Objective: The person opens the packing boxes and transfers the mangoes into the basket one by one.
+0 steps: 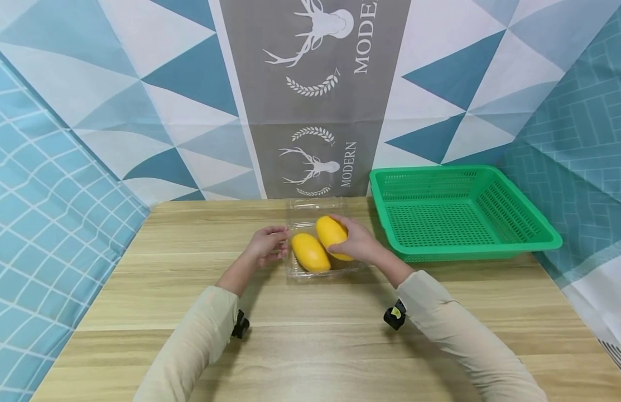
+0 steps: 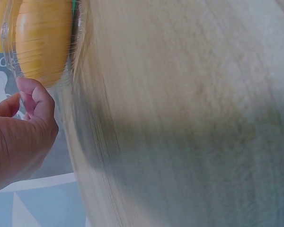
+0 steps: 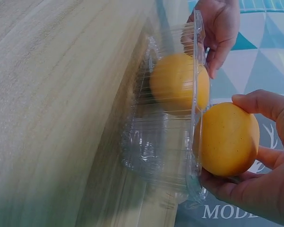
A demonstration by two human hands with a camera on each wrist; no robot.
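Observation:
A clear plastic clamshell box (image 3: 146, 146) stands on the wooden table with its lid raised at the back. Inside it, on the left, lies one yellow mango (image 1: 310, 253). My right hand (image 1: 357, 241) grips a second mango (image 3: 228, 139), thumb on one side and fingers on the other, at the box's open top on the right. With thumb and fingers my left hand (image 2: 26, 127) pinches the rim at the box's left side; the head view shows that hand (image 1: 269, 244) beside the first mango.
A green plastic basket (image 1: 436, 223) with slotted walls stands at the table's back right, close to the right forearm. A patterned cloth backdrop (image 1: 310, 100) rises behind the wooden table (image 1: 310, 335). Both wrists carry small black cameras.

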